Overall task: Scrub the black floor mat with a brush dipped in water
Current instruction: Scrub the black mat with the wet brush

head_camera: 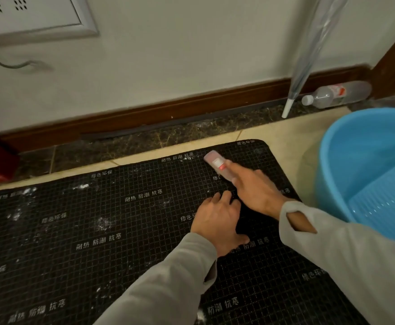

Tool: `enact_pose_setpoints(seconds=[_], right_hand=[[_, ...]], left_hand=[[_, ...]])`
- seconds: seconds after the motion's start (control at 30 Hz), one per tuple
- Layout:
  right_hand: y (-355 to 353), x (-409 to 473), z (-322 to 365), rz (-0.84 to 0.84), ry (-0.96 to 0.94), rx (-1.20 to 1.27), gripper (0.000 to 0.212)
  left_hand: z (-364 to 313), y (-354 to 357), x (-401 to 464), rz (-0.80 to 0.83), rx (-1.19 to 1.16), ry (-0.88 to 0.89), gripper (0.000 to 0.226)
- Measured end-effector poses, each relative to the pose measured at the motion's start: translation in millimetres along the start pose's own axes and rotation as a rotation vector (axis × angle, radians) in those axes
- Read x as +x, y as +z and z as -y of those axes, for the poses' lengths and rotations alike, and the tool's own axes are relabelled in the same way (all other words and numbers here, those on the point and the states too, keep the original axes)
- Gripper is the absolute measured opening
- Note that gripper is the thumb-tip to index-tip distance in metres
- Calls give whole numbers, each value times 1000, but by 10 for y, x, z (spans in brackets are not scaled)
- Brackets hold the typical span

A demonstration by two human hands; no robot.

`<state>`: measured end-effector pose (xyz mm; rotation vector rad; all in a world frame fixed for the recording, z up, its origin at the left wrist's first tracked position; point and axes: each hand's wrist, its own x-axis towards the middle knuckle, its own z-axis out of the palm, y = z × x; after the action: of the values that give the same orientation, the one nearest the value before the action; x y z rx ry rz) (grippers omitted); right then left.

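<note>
- A black floor mat point(126, 231), gridded with thin pale lines, printed with rows of white characters and dotted with white smears, lies flat on the tiled floor point(285, 134) just off a white wall with a brown skirting board point(168, 109).
- A pale, translucent brush point(216, 165) with a red-and-white label rests on the mat near its far right corner; the right hand point(255, 191) has its fingers clamped on the brush, index finger stretched along its back.
- The left hand point(217, 221) presses flat on the mat just beside it, fingers spread apart, holding nothing.
- A blue plastic bucket point(337, 160) stands to the right of the mat; whether it holds water cannot be told.
- A clear plastic bottle point(332, 95) lies on its side against the skirting board, beside a folded transparent umbrella point(309, 55) leaning on the wall.
</note>
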<state>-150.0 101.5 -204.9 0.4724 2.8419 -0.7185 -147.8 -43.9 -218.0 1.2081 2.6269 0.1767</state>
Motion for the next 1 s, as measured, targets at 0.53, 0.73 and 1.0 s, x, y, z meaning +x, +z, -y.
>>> enact_pose_setpoints(seconds=[0.53,0.73,1.0], right_hand=[[286,-607,552,51,-147,9,59],[322,-635,261,24,-178,-128,73],[231,-592,481,-58,1,-44,68]], left_hand=[[860,-491,-652,113,121,-170,77],[918,-286,-1012,239,98,-235,107],[928,-275,-976,245,113,-237,107]])
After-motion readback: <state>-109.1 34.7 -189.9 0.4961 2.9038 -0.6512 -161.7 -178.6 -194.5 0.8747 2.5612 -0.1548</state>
